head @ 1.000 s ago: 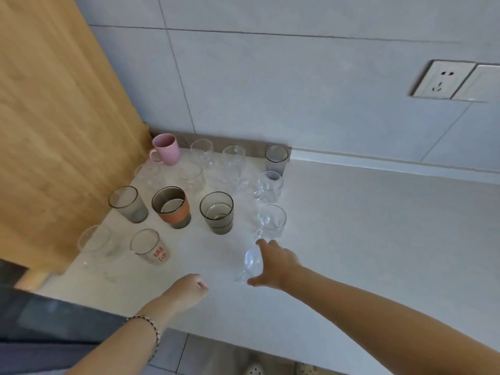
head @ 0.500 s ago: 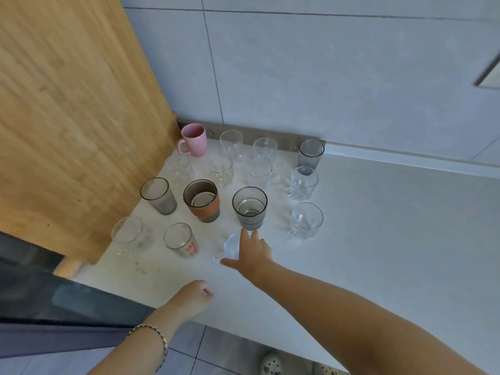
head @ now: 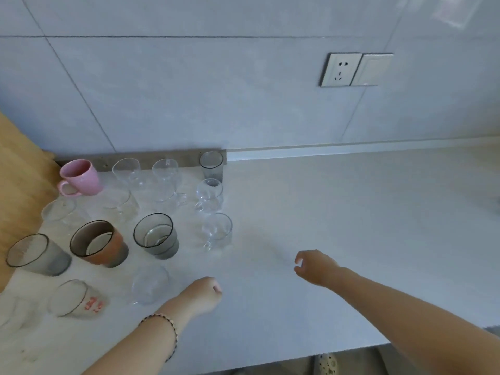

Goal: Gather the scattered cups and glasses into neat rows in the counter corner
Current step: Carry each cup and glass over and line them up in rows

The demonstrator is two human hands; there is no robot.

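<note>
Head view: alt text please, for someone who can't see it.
Left hand fisted, right hand loosely curled, both empty, over a counter. Glasses stand in rough rows in the left corner, a pink mug at the back by a wooden panel.

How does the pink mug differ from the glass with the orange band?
The pink ceramic mug is opaque and has a handle; the smoky glass tumbler with an orange band is see-through, without one. The mug stands by the back wall, the tumbler nearer the front. Both are upright.
</note>
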